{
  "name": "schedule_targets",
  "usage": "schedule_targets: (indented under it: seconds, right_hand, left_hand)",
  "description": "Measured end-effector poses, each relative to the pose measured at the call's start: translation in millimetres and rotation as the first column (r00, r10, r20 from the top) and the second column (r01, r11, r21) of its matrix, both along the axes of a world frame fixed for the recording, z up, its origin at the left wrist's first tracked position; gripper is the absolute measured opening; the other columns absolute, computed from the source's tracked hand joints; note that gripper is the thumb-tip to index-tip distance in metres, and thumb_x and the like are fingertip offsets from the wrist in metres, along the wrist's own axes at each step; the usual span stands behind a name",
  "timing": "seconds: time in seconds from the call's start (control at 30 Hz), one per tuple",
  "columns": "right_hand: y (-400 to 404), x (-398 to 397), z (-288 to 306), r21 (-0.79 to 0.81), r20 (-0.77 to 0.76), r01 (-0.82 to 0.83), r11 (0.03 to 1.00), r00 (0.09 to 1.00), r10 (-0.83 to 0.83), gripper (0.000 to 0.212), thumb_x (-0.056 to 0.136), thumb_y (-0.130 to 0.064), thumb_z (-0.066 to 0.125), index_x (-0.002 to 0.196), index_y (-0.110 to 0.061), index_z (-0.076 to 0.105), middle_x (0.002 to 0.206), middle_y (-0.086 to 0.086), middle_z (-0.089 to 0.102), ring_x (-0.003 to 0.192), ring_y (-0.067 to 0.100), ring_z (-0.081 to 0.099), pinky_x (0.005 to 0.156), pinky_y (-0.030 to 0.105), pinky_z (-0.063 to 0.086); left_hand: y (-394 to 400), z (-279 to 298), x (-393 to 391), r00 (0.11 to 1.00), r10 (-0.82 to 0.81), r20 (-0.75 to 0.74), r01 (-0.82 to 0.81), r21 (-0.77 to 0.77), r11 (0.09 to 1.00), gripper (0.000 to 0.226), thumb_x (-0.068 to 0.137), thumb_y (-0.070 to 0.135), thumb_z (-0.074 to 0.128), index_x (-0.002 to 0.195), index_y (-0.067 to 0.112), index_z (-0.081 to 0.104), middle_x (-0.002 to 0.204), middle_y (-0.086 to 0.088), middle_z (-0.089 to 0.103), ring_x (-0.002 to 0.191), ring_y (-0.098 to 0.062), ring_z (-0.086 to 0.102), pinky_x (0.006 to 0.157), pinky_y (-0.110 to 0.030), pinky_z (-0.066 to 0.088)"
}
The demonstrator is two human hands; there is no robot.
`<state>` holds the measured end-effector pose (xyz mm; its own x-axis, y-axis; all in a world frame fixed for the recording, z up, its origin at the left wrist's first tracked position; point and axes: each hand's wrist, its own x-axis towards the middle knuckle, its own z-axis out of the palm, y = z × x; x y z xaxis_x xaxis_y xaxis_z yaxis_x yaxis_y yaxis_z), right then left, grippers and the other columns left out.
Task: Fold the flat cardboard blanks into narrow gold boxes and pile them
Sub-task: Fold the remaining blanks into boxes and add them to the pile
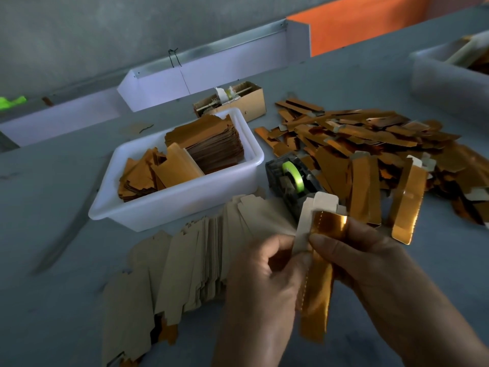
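blank (316,276) over desk's near edge, long axis near-to-far | left hand (260,282) pinches its plain flap | right hand (370,258) grips gold panel, nearer pile (370,144)

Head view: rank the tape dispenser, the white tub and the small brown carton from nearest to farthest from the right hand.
Measured from the right hand, low and right of centre, gripping the blank:
1. Tape dispenser, just beyond the hands, beside the gold pile.
2. White tub, farther left, holding gold blanks.
3. Small brown carton, behind the tub, near the wall.
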<state>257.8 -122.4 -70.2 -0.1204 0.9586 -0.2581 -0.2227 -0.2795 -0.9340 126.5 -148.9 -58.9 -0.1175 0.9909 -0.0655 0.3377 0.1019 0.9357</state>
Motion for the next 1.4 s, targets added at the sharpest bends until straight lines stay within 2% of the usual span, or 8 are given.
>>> schedule_targets:
  seconds: [0.2, 0.33, 0.47, 0.63, 0.73, 0.87, 1.17, 1.4]
  right_hand:
    - [-3, -4, -2, -0.02, 0.006, 0.058, 0.998, 0.998, -0.058, 0.017, 0.076, -0.017, 0.065, 0.093, -0.016, 0.069, 0.08, 0.005, 0.073, 0.074, 0.016, 0.071, 0.067, 0.029, 0.053]
    - [-5, -9, -1, -0.017, 0.052, 0.075, 0.997, 0.996, -0.074, 0.009, 0.079, -0.018, 0.065, 0.086, -0.016, 0.07, 0.078, 0.003, 0.073, 0.073, 0.015, 0.071, 0.064, 0.027, 0.053]
    - [-8, -10, 1, -0.004, 0.091, 0.094, 0.996, 0.991, -0.093, 0.026, 0.071, -0.04, 0.063, 0.082, -0.018, 0.072, 0.076, 0.002, 0.073, 0.073, 0.014, 0.07, 0.066, 0.029, 0.054]
    - [-8, -2, -2, 0.048, 0.288, 0.12, 0.992, 0.949, -0.129, 0.025, 0.068, -0.04, 0.069, 0.071, -0.016, 0.07, 0.067, 0.004, 0.07, 0.069, 0.02, 0.067, 0.075, 0.046, 0.054]
    - [-4, 5, -1, -0.03, 0.125, 0.089, 0.996, 0.989, -0.085, 0.021, 0.066, -0.032, 0.065, 0.073, -0.013, 0.072, 0.071, 0.006, 0.071, 0.073, 0.02, 0.069, 0.083, 0.045, 0.052]
    - [-4, 7, 2, -0.068, -0.048, 0.043, 0.997, 0.998, -0.047, 0.016, 0.066, -0.028, 0.061, 0.064, -0.016, 0.073, 0.064, 0.005, 0.067, 0.061, 0.015, 0.066, 0.074, 0.036, 0.048]
    - [12, 15, 13, 0.221, 0.403, 0.062, 0.973, 0.903, -0.149, 0.039, 0.068, -0.058, 0.046, 0.08, -0.026, 0.066, 0.072, -0.002, 0.065, 0.068, 0.012, 0.062, 0.059, 0.021, 0.04]
    - [54, 20, 2, 0.27, 0.667, -0.058, 0.961, 0.731, -0.143, 0.009, 0.088, -0.033, 0.06, 0.088, -0.026, 0.066, 0.073, -0.011, 0.059, 0.066, 0.006, 0.054, 0.054, 0.019, 0.035]
  left_hand:
    - [-6, -5, 14, 0.909, 0.184, -0.373, -0.103, 0.228, 0.968, 0.029, 0.088, 0.034, 0.062, 0.116, 0.043, 0.064, 0.088, 0.015, 0.047, 0.09, 0.0, 0.05, 0.076, -0.009, 0.044]
    - [-6, -9, 26, 0.603, 0.161, -0.782, 0.034, 0.227, 0.973, 0.05, 0.052, 0.008, 0.084, 0.101, 0.016, 0.076, 0.074, -0.004, 0.054, 0.065, -0.022, 0.059, 0.051, -0.028, 0.05]
    - [3, -10, 35, 0.436, 0.054, -0.898, 0.1, 0.107, 0.989, 0.038, 0.073, 0.019, 0.051, 0.096, 0.003, 0.076, 0.066, -0.006, 0.059, 0.054, -0.022, 0.058, 0.045, -0.025, 0.045]
    - [-1, -16, 39, 0.607, -0.004, -0.795, 0.08, 0.056, 0.995, 0.027, 0.062, 0.028, 0.076, 0.087, 0.018, 0.077, 0.069, -0.001, 0.058, 0.064, -0.014, 0.055, 0.039, -0.018, 0.041]
    - [-10, -15, 40, 0.762, 0.019, -0.648, 0.064, 0.105, 0.992, 0.041, 0.077, 0.029, 0.073, 0.116, 0.037, 0.061, 0.108, 0.012, 0.046, 0.096, -0.005, 0.053, 0.071, -0.009, 0.047]
    - [-4, -4, 19, 0.975, 0.047, -0.216, -0.066, -0.084, 0.994, 0.007, 0.092, 0.037, 0.056, 0.097, 0.034, 0.06, 0.095, 0.008, 0.065, 0.088, -0.008, 0.065, 0.077, -0.028, 0.057]
    - [10, 0, 8, 0.982, 0.18, 0.062, -0.176, -0.06, 0.983, 0.01, 0.089, 0.025, 0.062, 0.082, 0.021, 0.068, 0.065, 0.001, 0.069, 0.055, -0.014, 0.064, 0.053, -0.033, 0.053]
    - [27, -6, 1, 0.918, 0.342, 0.2, -0.342, -0.034, 0.939, 0.012, 0.089, 0.028, 0.062, 0.079, 0.023, 0.065, 0.07, 0.002, 0.068, 0.063, -0.012, 0.063, 0.051, -0.024, 0.048]
